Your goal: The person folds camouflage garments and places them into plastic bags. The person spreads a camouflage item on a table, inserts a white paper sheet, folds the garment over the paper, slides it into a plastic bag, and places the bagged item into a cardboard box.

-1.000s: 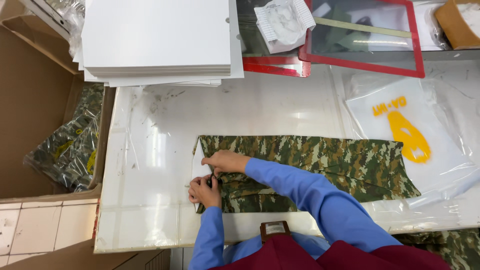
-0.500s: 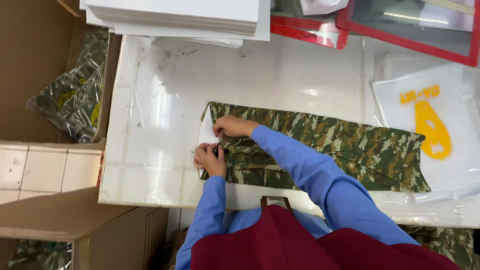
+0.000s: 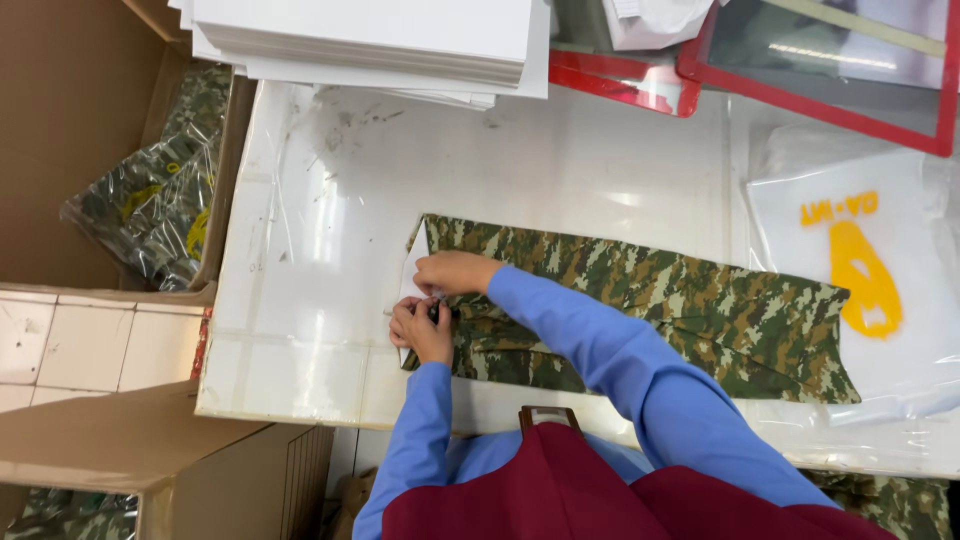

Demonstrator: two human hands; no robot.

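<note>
We keep left hand pinching camouflage garment edge over white insert; right hand pressing fold flat (align corners squarely).

A single view is given, taken from the wearer's head and aimed steeply down at a white table from close range; the wearer's torso is seen at 6 o'clock, a stack of white boards at 12 o'clock

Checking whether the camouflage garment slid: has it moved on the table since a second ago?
No. The garment still lies with its left end the same way in from the table edge; only the camera shifted.
</note>
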